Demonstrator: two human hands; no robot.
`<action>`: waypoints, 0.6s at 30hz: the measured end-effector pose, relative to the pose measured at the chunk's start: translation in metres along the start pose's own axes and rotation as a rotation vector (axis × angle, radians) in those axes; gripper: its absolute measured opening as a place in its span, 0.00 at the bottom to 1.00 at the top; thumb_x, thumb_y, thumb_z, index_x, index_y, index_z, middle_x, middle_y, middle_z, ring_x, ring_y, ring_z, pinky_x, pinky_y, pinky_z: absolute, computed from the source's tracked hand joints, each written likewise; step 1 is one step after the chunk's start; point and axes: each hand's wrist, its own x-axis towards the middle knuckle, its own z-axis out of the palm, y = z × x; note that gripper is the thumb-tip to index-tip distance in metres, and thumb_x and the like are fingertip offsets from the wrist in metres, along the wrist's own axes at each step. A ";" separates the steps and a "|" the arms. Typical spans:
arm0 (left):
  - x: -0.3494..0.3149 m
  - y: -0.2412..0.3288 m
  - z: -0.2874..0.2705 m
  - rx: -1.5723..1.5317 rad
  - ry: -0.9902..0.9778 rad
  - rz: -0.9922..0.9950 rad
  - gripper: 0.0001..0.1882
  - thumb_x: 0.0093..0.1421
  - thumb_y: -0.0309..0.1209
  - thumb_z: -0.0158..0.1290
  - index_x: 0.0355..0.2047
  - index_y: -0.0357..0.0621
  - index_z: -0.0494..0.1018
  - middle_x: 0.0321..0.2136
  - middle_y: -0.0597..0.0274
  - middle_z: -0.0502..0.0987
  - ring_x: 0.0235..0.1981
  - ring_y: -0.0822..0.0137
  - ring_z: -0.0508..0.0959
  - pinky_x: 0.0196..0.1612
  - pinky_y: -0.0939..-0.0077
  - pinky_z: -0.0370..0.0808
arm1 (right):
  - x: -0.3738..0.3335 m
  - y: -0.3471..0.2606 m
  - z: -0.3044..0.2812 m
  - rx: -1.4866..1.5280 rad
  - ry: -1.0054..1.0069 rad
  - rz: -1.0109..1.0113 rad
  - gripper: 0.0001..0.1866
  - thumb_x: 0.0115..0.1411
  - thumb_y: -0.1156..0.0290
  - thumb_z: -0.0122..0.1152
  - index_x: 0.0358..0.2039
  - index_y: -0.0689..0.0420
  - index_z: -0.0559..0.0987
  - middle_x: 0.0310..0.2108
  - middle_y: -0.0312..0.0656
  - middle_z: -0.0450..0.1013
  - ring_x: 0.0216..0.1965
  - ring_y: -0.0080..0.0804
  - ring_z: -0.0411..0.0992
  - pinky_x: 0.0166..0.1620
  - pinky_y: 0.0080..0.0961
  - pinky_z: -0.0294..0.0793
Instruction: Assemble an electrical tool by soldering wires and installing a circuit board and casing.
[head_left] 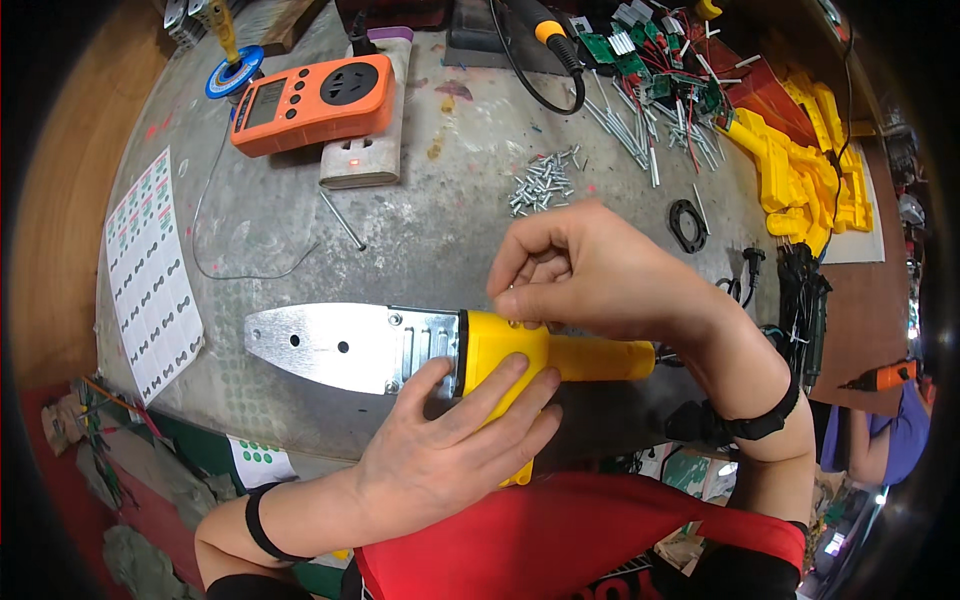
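A plastic pipe welding tool with a yellow housing and a flat, pointed metal heating plate lies across the bench, plate toward the left. My left hand is laid over the housing, fingers curved across it and thumb near the ribbed metal bracket, holding it steady. Above the upper part of the housing, my right hand pinches a small screw between thumb and forefinger, mostly hidden by the fingertips. The tool's yellow handle extends to the right beneath my right wrist.
Beyond my right hand lies a pile of small screws. An orange power meter sits by a white power strip. Yellow housing parts, circuit boards with wires, a black ring and a sticker sheet surround the work.
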 end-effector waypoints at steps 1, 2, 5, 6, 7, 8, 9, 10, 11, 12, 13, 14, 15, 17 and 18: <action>0.000 0.001 0.000 0.009 -0.005 0.002 0.22 0.50 0.37 0.54 0.48 0.62 0.76 0.58 0.70 0.70 0.62 0.67 0.64 0.60 0.54 0.56 | -0.001 -0.002 0.001 -0.034 -0.033 0.016 0.07 0.55 0.76 0.66 0.33 0.63 0.80 0.28 0.34 0.77 0.30 0.15 0.73 0.34 0.15 0.73; 0.000 0.001 -0.001 0.018 -0.009 0.004 0.22 0.50 0.37 0.54 0.48 0.62 0.76 0.58 0.70 0.70 0.62 0.67 0.64 0.60 0.54 0.56 | -0.002 -0.004 0.001 -0.067 -0.065 0.033 0.06 0.56 0.77 0.67 0.34 0.63 0.79 0.29 0.31 0.76 0.29 0.12 0.72 0.34 0.12 0.72; 0.000 0.001 0.001 -0.007 -0.011 0.006 0.23 0.49 0.37 0.54 0.49 0.62 0.75 0.58 0.70 0.70 0.62 0.67 0.64 0.59 0.54 0.56 | -0.001 0.008 0.004 0.012 -0.012 -0.017 0.06 0.56 0.76 0.66 0.33 0.62 0.79 0.28 0.30 0.75 0.29 0.11 0.70 0.33 0.11 0.70; 0.000 0.000 0.002 -0.015 -0.011 0.015 0.23 0.49 0.37 0.54 0.49 0.62 0.75 0.58 0.70 0.70 0.62 0.67 0.64 0.59 0.54 0.56 | -0.005 0.010 0.003 0.015 -0.003 -0.010 0.06 0.56 0.76 0.66 0.33 0.62 0.79 0.28 0.30 0.75 0.29 0.11 0.70 0.33 0.11 0.70; 0.000 0.001 0.001 -0.018 -0.014 0.008 0.23 0.49 0.37 0.54 0.48 0.61 0.76 0.58 0.70 0.70 0.62 0.67 0.64 0.59 0.54 0.56 | -0.011 0.011 0.001 0.035 0.072 -0.005 0.05 0.56 0.77 0.66 0.33 0.62 0.79 0.28 0.29 0.75 0.29 0.10 0.70 0.33 0.10 0.69; 0.000 0.000 0.001 -0.024 -0.017 0.003 0.22 0.50 0.37 0.54 0.48 0.61 0.76 0.58 0.70 0.71 0.62 0.66 0.65 0.59 0.54 0.56 | -0.017 0.013 -0.002 0.054 0.148 0.001 0.05 0.56 0.78 0.66 0.33 0.61 0.79 0.28 0.29 0.74 0.28 0.10 0.69 0.32 0.09 0.68; 0.000 -0.001 0.000 -0.035 -0.014 0.011 0.22 0.50 0.37 0.54 0.48 0.61 0.76 0.58 0.70 0.71 0.62 0.66 0.65 0.59 0.54 0.56 | -0.025 0.019 -0.005 0.053 0.157 0.012 0.05 0.56 0.78 0.66 0.33 0.61 0.79 0.28 0.29 0.74 0.28 0.10 0.69 0.32 0.09 0.68; 0.000 0.000 0.000 -0.016 -0.017 0.008 0.22 0.50 0.37 0.55 0.48 0.60 0.76 0.58 0.69 0.71 0.62 0.66 0.65 0.59 0.54 0.56 | -0.037 0.029 -0.011 0.053 0.219 0.019 0.04 0.56 0.79 0.66 0.32 0.61 0.79 0.27 0.28 0.74 0.29 0.09 0.68 0.32 0.09 0.67; 0.000 0.000 -0.001 0.003 -0.020 0.004 0.23 0.50 0.37 0.55 0.49 0.59 0.76 0.58 0.68 0.71 0.61 0.65 0.66 0.59 0.54 0.56 | -0.047 0.036 -0.014 0.052 0.281 0.027 0.04 0.55 0.79 0.66 0.32 0.60 0.79 0.27 0.28 0.74 0.29 0.09 0.68 0.32 0.09 0.67; -0.002 -0.001 -0.001 -0.003 -0.028 0.002 0.23 0.50 0.37 0.55 0.49 0.58 0.77 0.58 0.66 0.71 0.61 0.63 0.67 0.59 0.52 0.56 | -0.056 0.039 -0.014 0.050 0.287 0.046 0.04 0.55 0.79 0.66 0.32 0.60 0.79 0.27 0.28 0.74 0.29 0.09 0.68 0.32 0.09 0.67; -0.002 -0.001 -0.001 0.000 -0.026 0.005 0.23 0.51 0.37 0.55 0.49 0.58 0.77 0.59 0.65 0.71 0.61 0.62 0.67 0.59 0.52 0.56 | -0.068 0.041 -0.014 -0.060 0.347 0.092 0.04 0.55 0.80 0.65 0.31 0.60 0.79 0.27 0.28 0.73 0.29 0.09 0.68 0.32 0.09 0.67; -0.001 -0.001 -0.001 0.003 -0.025 0.006 0.22 0.51 0.37 0.54 0.50 0.58 0.76 0.59 0.65 0.71 0.61 0.61 0.67 0.59 0.51 0.56 | -0.078 0.043 -0.013 -0.170 0.402 0.140 0.04 0.55 0.81 0.65 0.31 0.60 0.79 0.27 0.27 0.73 0.29 0.09 0.68 0.32 0.09 0.66; 0.000 -0.001 0.000 0.025 -0.022 0.025 0.21 0.53 0.39 0.55 0.49 0.57 0.76 0.59 0.64 0.71 0.61 0.59 0.66 0.59 0.50 0.55 | -0.085 0.056 -0.009 -0.075 0.451 0.076 0.05 0.53 0.83 0.65 0.30 0.61 0.79 0.27 0.30 0.73 0.29 0.13 0.69 0.32 0.13 0.67; 0.000 -0.001 -0.005 0.025 -0.047 0.029 0.21 0.54 0.41 0.55 0.49 0.57 0.76 0.58 0.63 0.71 0.61 0.59 0.66 0.59 0.50 0.56 | -0.090 0.061 -0.004 -0.180 0.477 -0.060 0.05 0.52 0.83 0.65 0.29 0.62 0.79 0.27 0.33 0.74 0.30 0.16 0.71 0.32 0.15 0.68; 0.000 -0.001 -0.006 0.037 -0.069 0.023 0.21 0.55 0.43 0.55 0.49 0.57 0.76 0.58 0.63 0.71 0.61 0.58 0.66 0.59 0.50 0.56 | -0.092 0.063 -0.002 -0.289 0.491 -0.208 0.05 0.51 0.84 0.65 0.29 0.62 0.79 0.28 0.36 0.74 0.30 0.19 0.72 0.33 0.17 0.69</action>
